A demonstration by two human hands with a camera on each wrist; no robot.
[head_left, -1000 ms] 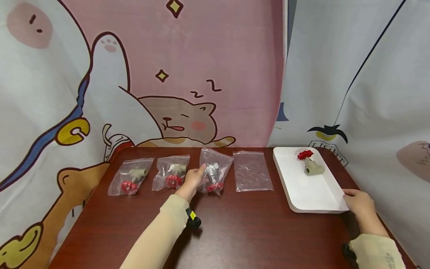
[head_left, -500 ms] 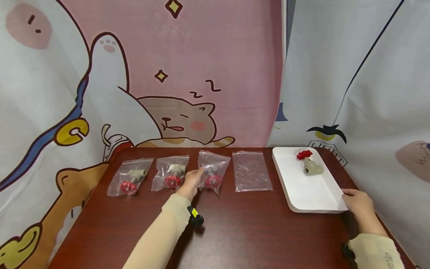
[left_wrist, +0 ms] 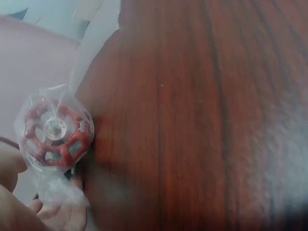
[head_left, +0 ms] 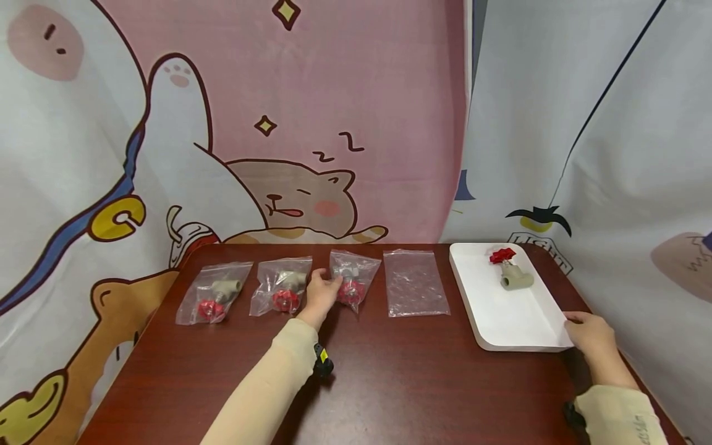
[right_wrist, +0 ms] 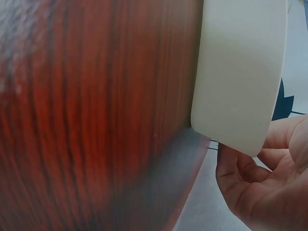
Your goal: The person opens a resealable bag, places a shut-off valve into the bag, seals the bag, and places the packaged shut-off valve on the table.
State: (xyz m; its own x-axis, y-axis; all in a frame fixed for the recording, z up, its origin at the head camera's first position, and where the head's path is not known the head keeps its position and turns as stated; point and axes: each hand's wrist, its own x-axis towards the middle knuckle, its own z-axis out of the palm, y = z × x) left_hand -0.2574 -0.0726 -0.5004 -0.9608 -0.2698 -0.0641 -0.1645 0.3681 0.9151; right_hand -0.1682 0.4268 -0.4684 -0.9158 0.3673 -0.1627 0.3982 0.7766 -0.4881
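Observation:
In the head view my left hand [head_left: 321,298] is at the left edge of a clear zip bag [head_left: 368,266]. Its thumb overlaps the bag, and the index finger stands apart from it. A valve with a red handwheel [head_left: 351,292] is inside that bag; the left wrist view shows the spoked handwheel [left_wrist: 60,139] through the plastic, with fingers [left_wrist: 62,216] beside the bag's lower end. My right hand [head_left: 594,339] holds the near right corner of a white tray [head_left: 523,315], thumb and fingers at its rim. Inside the tray lies a valve with a beige pipe body [head_left: 517,279] and red handwheel.
Two more bagged valves, a left one [head_left: 211,303] and a middle one [head_left: 283,293], lie left of my left hand. A flat zip bag [head_left: 416,284] lies before the tray on the brown table [head_left: 411,383]. Printed curtains [head_left: 389,123] hang behind the table's far edge.
The bagged valve has turned and settled, its handwheel now facing me. My left hand's index finger has drawn away from the bag. The right hand stays at the tray's corner.

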